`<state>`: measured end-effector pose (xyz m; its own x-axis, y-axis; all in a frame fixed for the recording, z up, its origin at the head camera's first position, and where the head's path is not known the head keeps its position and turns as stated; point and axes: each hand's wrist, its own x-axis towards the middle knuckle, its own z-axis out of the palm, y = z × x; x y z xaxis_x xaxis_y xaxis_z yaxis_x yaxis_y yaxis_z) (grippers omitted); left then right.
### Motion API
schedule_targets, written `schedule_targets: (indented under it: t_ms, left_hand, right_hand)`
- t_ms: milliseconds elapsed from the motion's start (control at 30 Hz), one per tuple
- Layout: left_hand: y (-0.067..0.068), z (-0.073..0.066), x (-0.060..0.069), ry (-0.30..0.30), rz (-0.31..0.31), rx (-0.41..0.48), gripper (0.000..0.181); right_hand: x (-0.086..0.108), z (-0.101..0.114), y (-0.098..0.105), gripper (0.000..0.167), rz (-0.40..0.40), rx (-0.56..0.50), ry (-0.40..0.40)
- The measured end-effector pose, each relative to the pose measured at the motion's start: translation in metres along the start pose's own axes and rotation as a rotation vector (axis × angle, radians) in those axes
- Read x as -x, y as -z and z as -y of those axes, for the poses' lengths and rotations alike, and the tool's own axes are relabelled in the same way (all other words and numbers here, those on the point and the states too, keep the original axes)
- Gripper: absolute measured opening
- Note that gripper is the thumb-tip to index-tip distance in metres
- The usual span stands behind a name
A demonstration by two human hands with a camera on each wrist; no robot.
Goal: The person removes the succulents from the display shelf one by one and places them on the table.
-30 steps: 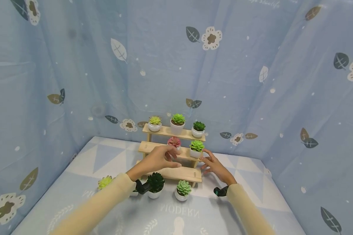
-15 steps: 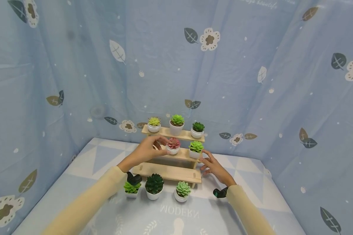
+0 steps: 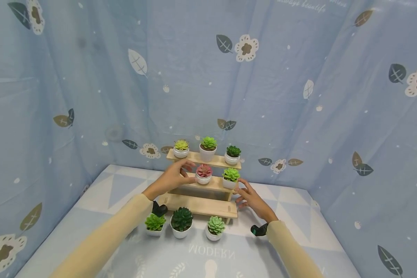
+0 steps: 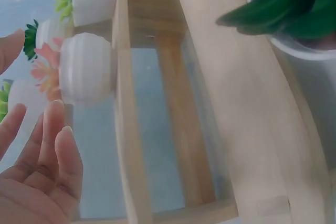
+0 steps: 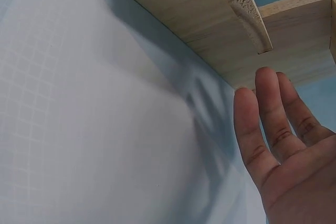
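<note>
The red succulent [image 3: 204,170] stands in its white ribbed pot on the middle step of the wooden stand [image 3: 201,205]. Just left of it is my left hand [image 3: 173,178], fingers relaxed; in the left wrist view that hand [image 4: 44,177] is spread beside the ribbed pot [image 4: 86,69] and holds nothing. A bright green succulent [image 3: 231,177] is on the same step at the right. My right hand [image 3: 254,200] is beside the stand's right end, and in the right wrist view its fingers [image 5: 270,111] are extended near the wood [image 5: 210,24], nothing gripped.
On the top step stand a yellow-green succulent [image 3: 181,148], a green one [image 3: 207,148] and a dark green one [image 3: 233,154]. In front of the stand are a green plant [image 3: 155,224], a large dark one [image 3: 182,222] and a pale one [image 3: 215,227]. A patterned curtain [image 3: 180,104] hangs behind.
My left hand has moved left from in front of the red succulent to its left side, uncovering that pot and the lower step. The right hand has stayed by the stand's right end.
</note>
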<state>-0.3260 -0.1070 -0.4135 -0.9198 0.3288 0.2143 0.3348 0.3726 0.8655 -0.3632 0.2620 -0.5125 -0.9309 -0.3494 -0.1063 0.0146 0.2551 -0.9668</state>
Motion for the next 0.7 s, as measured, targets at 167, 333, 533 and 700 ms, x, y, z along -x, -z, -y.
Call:
schedule_targets:
  t_ms: [167,333,533,700]
  left_hand:
    - [-0.004,0.006,-0.009,0.022,0.017,0.039,0.055]
    - [-0.006,0.014,-0.015,0.021,0.027,0.035,0.061]
    - [-0.011,0.020,-0.020,0.045,0.059,0.046,0.068]
    - [-0.016,0.021,-0.025,0.049,0.056,0.013,0.067]
  right_hand:
    - [0.000,-0.001,0.000,0.069,-0.007,0.002,-0.010]
    - [-0.001,-0.001,0.001,0.070,-0.008,0.004,-0.012]
    - [-0.002,-0.004,0.001,0.069,-0.008,0.002,0.002]
    - [-0.003,-0.005,0.002,0.067,-0.008,-0.012,0.004]
